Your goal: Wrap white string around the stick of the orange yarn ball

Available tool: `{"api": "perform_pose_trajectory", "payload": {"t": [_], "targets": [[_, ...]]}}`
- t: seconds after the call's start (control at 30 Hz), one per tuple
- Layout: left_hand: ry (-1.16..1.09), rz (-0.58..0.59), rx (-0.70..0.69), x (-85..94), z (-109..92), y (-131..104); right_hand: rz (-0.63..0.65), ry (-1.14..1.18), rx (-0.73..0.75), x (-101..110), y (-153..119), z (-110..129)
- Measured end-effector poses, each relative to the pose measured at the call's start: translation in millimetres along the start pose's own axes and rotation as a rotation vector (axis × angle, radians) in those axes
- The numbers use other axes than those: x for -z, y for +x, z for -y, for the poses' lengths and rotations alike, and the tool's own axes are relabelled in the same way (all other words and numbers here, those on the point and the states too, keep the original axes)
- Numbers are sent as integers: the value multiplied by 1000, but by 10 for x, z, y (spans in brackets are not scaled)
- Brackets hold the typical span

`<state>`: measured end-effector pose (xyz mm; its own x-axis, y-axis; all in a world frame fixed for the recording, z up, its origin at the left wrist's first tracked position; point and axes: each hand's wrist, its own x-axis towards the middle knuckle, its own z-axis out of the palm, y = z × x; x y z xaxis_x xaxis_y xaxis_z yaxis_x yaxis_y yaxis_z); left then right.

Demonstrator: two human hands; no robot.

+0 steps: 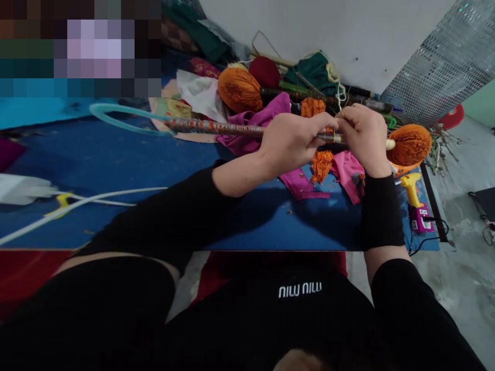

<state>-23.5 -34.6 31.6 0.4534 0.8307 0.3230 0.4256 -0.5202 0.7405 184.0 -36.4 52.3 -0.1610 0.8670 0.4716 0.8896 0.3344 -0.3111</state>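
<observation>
My left hand [288, 131] is closed around a stick [216, 127] wrapped in a brown and orange patterned strip. A pale teal hoop [116, 107] forms the stick's left end, and a ball covered in crinkled orange cloth [410, 147] is at the right end. My right hand [365, 135] is closed over the stick's right part, thumb and forefinger pinched together beside my left fingertips. Pale yellow string [339, 91] runs up from that pinch; the fingers mostly hide it. A pale yellow band [337, 138] circles the stick between the hands.
Behind lie another orange cloth ball [240, 88], a dark red ball [264, 72] and purple cloth [247, 123]. A yellow glue gun [410, 186] rests by the right edge of the blue table [154, 159]. White cables [96, 198] cross the left side. A mesh panel [436, 62] stands behind.
</observation>
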Motion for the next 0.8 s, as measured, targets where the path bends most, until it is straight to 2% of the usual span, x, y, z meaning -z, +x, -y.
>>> {"api": "perform_pose_trajectory", "payload": {"t": [0.1, 0.23, 0.37, 0.43, 0.53, 0.63, 0.73, 0.8], "targets": [[136, 27, -64, 27, -24, 0, 26, -19, -37, 4, -1, 67], [3, -32, -28, 85, -8, 25, -47, 35, -22, 56, -41, 134], [-72, -102, 23, 217, 25, 72, -138, 99, -19, 244, -117, 128], [1, -146, 32, 317, 12, 89, -196, 126, -10, 386, -149, 55], [175, -200, 39, 475, -24, 94, -241, 174, 5, 621, -188, -171], [179, -239, 62, 604, -15, 92, -242, 250, -20, 786, -205, -505], [103, -219, 42, 689, 37, 98, -403, 334, -94, 778, -168, -862], [12, -144, 42, 728, 55, 105, -523, 358, -123, 694, -110, -1075]]}}
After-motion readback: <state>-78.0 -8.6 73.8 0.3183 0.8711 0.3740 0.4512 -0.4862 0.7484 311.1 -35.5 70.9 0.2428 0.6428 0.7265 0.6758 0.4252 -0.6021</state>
